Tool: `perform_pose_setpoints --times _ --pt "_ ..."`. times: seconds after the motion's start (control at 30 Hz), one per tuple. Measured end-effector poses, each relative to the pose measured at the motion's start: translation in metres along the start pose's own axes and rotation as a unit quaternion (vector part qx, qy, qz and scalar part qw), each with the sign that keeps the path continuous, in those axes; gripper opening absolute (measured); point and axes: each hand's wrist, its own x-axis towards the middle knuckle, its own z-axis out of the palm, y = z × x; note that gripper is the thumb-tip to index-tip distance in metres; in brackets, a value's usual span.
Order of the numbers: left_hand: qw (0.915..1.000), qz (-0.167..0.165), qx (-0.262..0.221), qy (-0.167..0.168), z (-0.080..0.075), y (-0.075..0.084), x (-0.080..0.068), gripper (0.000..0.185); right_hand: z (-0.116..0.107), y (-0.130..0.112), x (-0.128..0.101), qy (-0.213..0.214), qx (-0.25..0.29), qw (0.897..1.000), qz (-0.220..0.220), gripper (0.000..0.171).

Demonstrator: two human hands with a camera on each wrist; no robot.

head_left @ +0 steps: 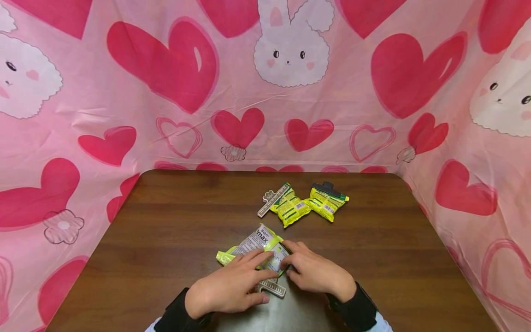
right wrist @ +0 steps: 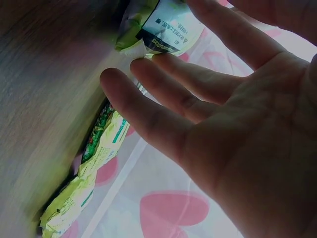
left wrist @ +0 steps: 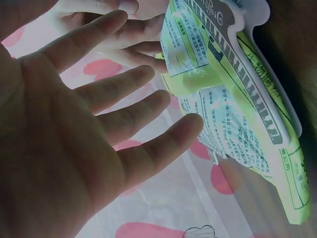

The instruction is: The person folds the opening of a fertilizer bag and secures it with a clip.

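Left hand [head_left: 230, 283] lying palm down with fingers straight and a little spread, fingertips resting on the near snack packet [head_left: 257, 251]; thumb side close beside a grey ribbed sealing clip [head_left: 271, 288] that pokes out from under the packet's near edge. Right hand [head_left: 315, 272] flat too, fingers straight and loosely parted, tips touching the packet's right end; nothing gripped or pinched by either hand, as both wrist views confirm with open palms [left wrist: 64, 144] [right wrist: 233, 124] just beside the wrapper. Packet itself yellow-green with a white printed back, lying crumpled and face down at the near middle of the brown wooden table [head_left: 166, 230], between the two hands. Black sleeve cuffs at both wrists.

Farther off, right of centre, two more yellow-green packets side by side, well apart from the hands: the left one [head_left: 289, 207] with a pale ribbed clip [head_left: 271, 199] along its far-left edge, the right one [head_left: 325, 202] with a dark clip [head_left: 327, 188] across its far end. Around the table on three sides, a pink cloth [head_left: 124, 115] printed with red hearts and white rabbits
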Motion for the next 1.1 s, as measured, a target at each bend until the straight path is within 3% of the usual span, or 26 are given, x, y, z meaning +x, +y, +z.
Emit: perform_pose_setpoints --times 0.3,0.5,0.7,0.9,1.1 --pt "0.9998 -0.014 0.006 0.016 0.002 0.001 0.003 0.067 0.001 -0.003 0.000 -0.013 0.004 1.000 -0.006 0.026" --pt "0.9996 -0.026 0.005 0.010 0.004 0.002 0.003 0.053 0.002 -0.007 0.000 -0.039 0.031 0.999 0.001 0.029" --pt "0.9995 -0.021 0.014 0.021 0.005 0.001 0.004 0.043 0.006 -0.010 0.000 -0.049 0.032 0.998 -0.023 0.043" --pt "0.9993 -0.027 0.000 0.027 0.008 0.002 0.005 0.032 0.005 -0.006 0.001 -0.048 0.057 0.996 -0.044 0.044" --pt "0.9985 -0.031 -0.002 0.045 0.010 0.003 0.005 0.059 0.004 0.000 0.000 -0.047 0.081 0.993 -0.066 0.044"
